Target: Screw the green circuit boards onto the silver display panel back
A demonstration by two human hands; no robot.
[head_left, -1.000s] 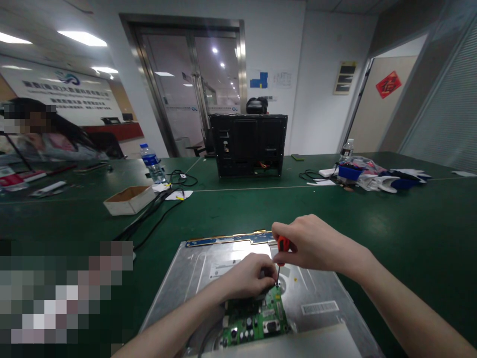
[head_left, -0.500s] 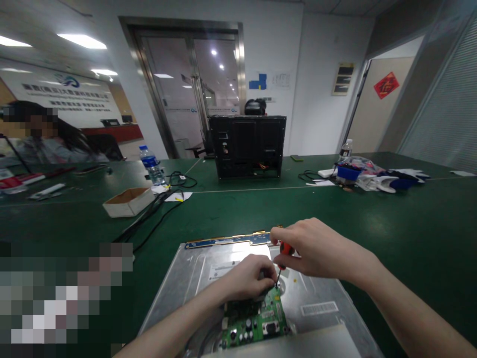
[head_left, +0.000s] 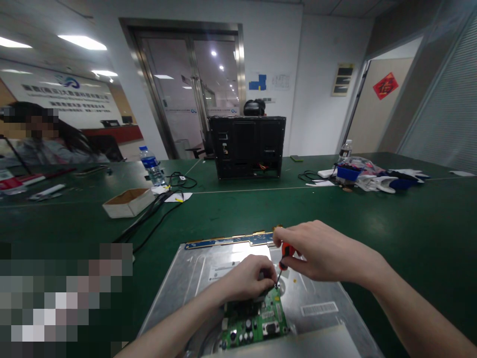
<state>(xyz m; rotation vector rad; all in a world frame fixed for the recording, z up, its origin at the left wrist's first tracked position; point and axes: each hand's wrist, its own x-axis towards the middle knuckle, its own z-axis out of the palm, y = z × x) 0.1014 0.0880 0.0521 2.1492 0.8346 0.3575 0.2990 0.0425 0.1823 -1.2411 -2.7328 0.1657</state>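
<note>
My right hand (head_left: 320,251) grips the red and black handle of a screwdriver (head_left: 286,254). Its thin shaft slants down to the upper right corner of a green circuit board (head_left: 257,323). Close beside the tip, my left hand (head_left: 249,278) is closed with its fingers curled over the board's upper edge; whatever lies inside those fingers is hidden. Under the board is a silvery metal panel (head_left: 316,288) with a barcode label (head_left: 319,309). A narrow blue circuit strip (head_left: 223,242) runs along the panel's far edge.
A black monitor housing (head_left: 248,146) stands across the green table (head_left: 208,211). Left are an open cardboard box (head_left: 128,204), cables (head_left: 149,215) and a water bottle (head_left: 152,166). Gloves and bags (head_left: 380,176) lie at the right. A person (head_left: 55,144) sits far left.
My right hand and the screwdriver handle have shifted slightly right and down, while the tip stays at the board's corner. My left hand stays in place.
</note>
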